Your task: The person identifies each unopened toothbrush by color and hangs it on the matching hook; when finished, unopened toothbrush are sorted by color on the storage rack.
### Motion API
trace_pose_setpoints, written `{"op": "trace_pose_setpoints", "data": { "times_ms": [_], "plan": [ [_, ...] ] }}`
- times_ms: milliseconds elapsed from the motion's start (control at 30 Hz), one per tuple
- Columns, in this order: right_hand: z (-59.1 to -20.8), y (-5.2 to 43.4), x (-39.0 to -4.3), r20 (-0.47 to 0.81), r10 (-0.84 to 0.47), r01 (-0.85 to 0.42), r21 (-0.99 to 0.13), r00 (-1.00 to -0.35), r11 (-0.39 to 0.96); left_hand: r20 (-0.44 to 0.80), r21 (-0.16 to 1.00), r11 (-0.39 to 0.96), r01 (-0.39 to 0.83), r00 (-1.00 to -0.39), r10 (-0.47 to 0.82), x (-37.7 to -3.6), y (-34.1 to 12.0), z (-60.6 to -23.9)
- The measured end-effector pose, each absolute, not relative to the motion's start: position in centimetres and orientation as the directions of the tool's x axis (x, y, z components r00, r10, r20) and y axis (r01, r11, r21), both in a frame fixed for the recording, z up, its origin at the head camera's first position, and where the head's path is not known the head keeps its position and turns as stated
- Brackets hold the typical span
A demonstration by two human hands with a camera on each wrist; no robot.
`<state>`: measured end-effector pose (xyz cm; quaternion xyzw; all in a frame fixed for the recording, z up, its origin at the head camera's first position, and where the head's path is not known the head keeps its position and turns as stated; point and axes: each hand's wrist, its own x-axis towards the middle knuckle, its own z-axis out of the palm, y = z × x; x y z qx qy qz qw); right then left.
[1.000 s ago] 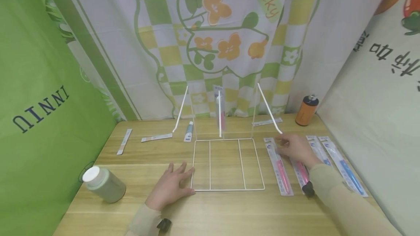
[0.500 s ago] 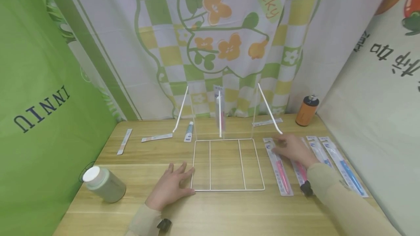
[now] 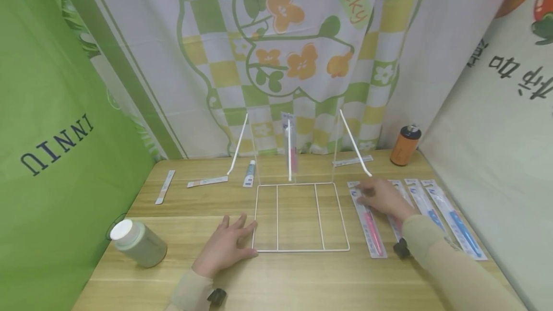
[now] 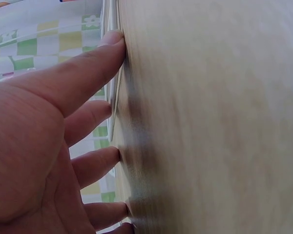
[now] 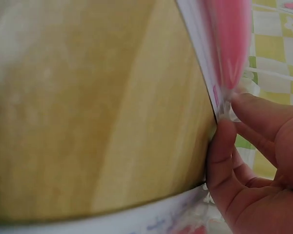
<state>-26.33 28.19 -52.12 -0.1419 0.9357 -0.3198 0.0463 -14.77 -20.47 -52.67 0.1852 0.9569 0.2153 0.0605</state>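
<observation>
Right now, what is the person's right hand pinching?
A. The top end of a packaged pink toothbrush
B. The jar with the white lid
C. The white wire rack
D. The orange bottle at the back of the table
A: the right hand has its thumb and fingers closed on the upper end of the packaged pink toothbrush lying just right of the wire rack; the right wrist view shows the pinch on the packet edge.

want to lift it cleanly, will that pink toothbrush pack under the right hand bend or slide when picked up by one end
Probably flexes some: the pink toothbrush pack is a long, thin, flat strip. It lies flush on the smooth wooden table, so it may slide. The right hand pinches its far end, so the free end may droop.
</observation>
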Motion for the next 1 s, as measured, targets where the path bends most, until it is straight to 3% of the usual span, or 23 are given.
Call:
{"op": "trace_pose_setpoints", "data": {
  "times_ms": [333,667,867,1000],
  "plan": [
    [-51.7,28.5,-26.2,0.043,-0.270,-0.235,-0.636,-0.962,0.735,-0.035,0.431,0.842,0.326,-0.926,0.376,-14.8,-20.4,-52.5],
    [-48.7,27.1,-24.6,0.077,-0.177,-0.184,-0.650,-0.981,0.738,-0.051,0.425,0.846,0.321,-0.925,0.377,-14.8,-20.5,-52.7],
    [-46.2,24.3,-23.3,0.296,-0.167,-0.324,-0.634,-0.940,0.702,-0.053,0.418,0.853,0.312,-0.929,0.366,-14.8,-20.6,-52.9],
    [-45.0,22.4,-22.4,0.491,-0.184,-0.482,-0.595,-0.852,0.643,-0.044,0.422,0.849,0.319,-0.928,0.370,-14.8,-20.5,-52.8]
  ]
}}
